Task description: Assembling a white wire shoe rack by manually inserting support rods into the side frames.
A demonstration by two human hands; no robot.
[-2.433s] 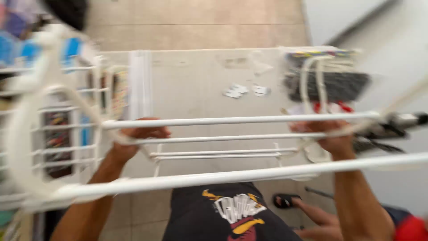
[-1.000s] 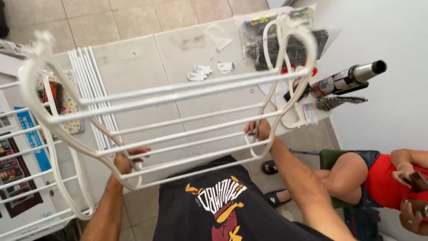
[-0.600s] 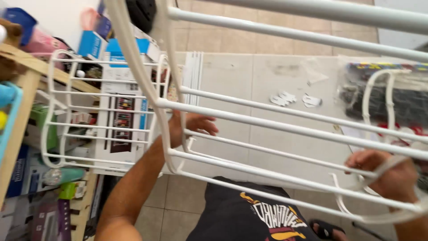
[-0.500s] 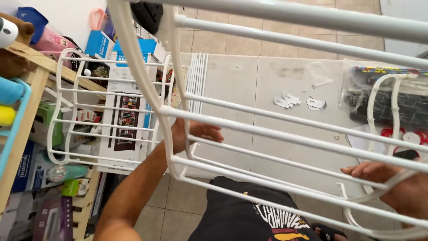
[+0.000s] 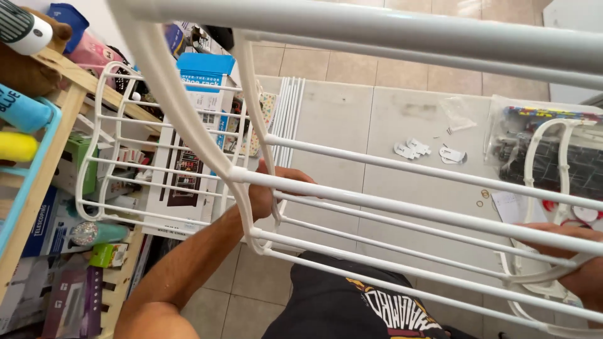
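White wire rack (image 5: 402, 207) held up across frame centre, over grey surface (image 5: 352, 125). Left hand (image 5: 267, 191) wrapped on curved left side frame; right hand (image 5: 575, 263) clamped on lower-right loop. Best: both grips firm, rack level, clear of second rack (image 5: 125, 157) at left.

Beige tiled floor (image 5: 370, 63), pale table (image 5: 389, 125), wooden shelf (image 5: 56, 125) at left — cluttered, bright daylight

a flat white carton (image 5: 188, 169) with a blue top band and dark product photos lies left of the pale table, behind a wire frame. a clear plastic bag (image 5: 546, 150) holding dark pieces sits at the table's right end. small boxes, one green (image 5: 108, 254) and one purple (image 5: 69, 301), crowd the wooden shelf at lower left.
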